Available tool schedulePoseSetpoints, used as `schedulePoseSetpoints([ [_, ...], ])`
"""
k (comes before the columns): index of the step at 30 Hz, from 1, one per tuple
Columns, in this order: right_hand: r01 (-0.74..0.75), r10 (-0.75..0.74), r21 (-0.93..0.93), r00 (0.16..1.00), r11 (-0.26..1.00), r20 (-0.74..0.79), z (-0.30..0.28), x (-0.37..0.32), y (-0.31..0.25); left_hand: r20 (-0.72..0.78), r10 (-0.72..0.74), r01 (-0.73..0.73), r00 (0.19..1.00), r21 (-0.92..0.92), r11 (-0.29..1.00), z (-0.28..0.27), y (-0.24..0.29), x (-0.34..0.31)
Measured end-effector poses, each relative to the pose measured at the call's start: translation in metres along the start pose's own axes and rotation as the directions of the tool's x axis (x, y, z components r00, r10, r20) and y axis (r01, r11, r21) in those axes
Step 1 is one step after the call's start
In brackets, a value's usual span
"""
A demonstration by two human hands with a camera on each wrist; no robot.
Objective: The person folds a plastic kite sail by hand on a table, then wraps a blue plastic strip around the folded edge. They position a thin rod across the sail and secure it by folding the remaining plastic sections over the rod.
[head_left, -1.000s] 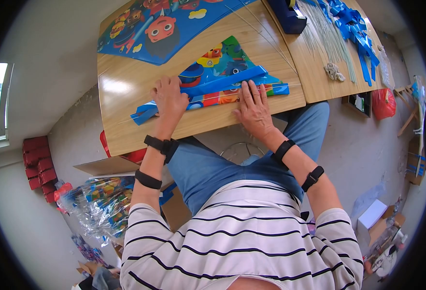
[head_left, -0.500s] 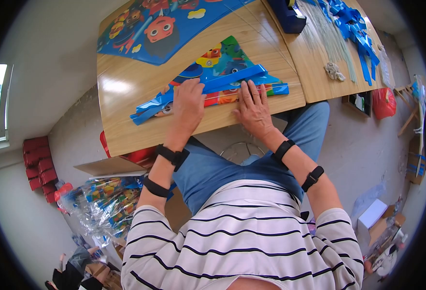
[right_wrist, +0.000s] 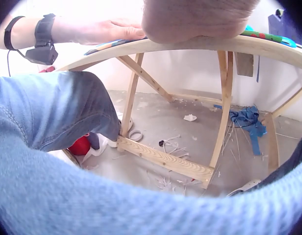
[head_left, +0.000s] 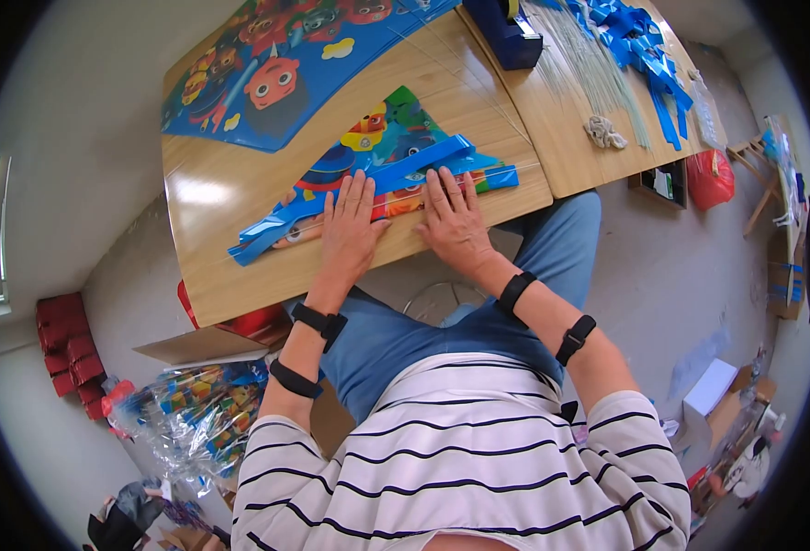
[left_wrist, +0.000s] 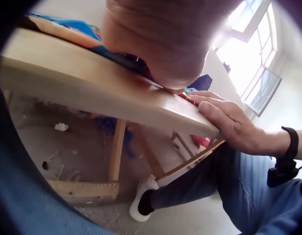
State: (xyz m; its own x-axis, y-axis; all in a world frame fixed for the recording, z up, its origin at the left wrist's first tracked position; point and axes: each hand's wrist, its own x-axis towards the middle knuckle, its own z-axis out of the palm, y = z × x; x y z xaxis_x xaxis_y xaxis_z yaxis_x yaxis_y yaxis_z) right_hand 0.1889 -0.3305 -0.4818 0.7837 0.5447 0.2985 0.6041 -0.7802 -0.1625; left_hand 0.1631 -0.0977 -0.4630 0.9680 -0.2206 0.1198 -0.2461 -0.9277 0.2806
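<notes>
A triangular plastic sheet [head_left: 403,124] with bright cartoon prints lies on the table, its front edge folded over. A thin pale rod [head_left: 531,167] runs along that fold and pokes out at the right. Slantwise over the sheet stretches a flat blue strip [head_left: 428,158], its left end overlapping the sheet's left corner. My left hand [head_left: 351,234] rests flat on the fold, fingers straight and pointing away from me. Beside it, my right hand [head_left: 458,228] presses on the same fold with fingers extended. In the left wrist view, the palm hides most of the sheet.
A larger printed sheet [head_left: 322,92] lies at the back left. A dark blue tape dispenser [head_left: 513,41] stands at the back, near a bundle of thin rods [head_left: 598,78], tangled blue strips [head_left: 639,46] and a pale cord [head_left: 604,131]. The table's front edge [head_left: 405,241] runs close under my wrists.
My left hand has slid rightward along the fold from near the sheet's left end, its curled fingers now straightened flat. My right hand stays on the fold. The head view has shifted slightly.
</notes>
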Motion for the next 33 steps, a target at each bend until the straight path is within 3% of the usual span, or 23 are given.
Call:
schedulePoseSetpoints([
  [11,-0.022,0.023,0.079,1.0,0.997,-0.011,-0.019,0.005,0.002,-0.022,0.004,-0.004,1.0,-0.014,1.0,0.007,-0.003,-0.003],
  [14,0.03,-0.028,0.065,0.999,0.997,-0.034,-0.029,0.024,0.001,-0.027,0.005,-0.005,1.0,-0.01,1.0,0.009,-0.003,-0.004],
  [24,0.069,-0.072,0.163,0.997,0.984,0.009,0.004,0.039,0.005,-0.027,0.009,-0.009,1.0,-0.01,1.0,0.002,-0.002,-0.001],
  [27,0.085,-0.087,0.15,0.996,0.985,0.007,0.008,0.04,0.005,-0.148,-0.07,0.074,0.987,0.021,0.997,-0.015,-0.004,0.002],
  [30,0.091,-0.095,0.136,0.995,0.987,0.026,0.009,0.04,0.006,-0.17,-0.19,0.167,0.967,-0.139,0.976,-0.026,-0.039,0.01],
  [31,0.09,-0.096,0.135,0.995,0.987,0.035,0.008,0.04,0.006,-0.265,-0.188,0.16,0.946,-0.123,0.979,-0.027,-0.045,0.014],
  [33,0.079,-0.087,0.146,0.995,0.986,0.05,0.007,0.042,0.006,-0.148,-0.246,0.219,0.958,-0.178,0.959,-0.031,-0.056,0.019],
])
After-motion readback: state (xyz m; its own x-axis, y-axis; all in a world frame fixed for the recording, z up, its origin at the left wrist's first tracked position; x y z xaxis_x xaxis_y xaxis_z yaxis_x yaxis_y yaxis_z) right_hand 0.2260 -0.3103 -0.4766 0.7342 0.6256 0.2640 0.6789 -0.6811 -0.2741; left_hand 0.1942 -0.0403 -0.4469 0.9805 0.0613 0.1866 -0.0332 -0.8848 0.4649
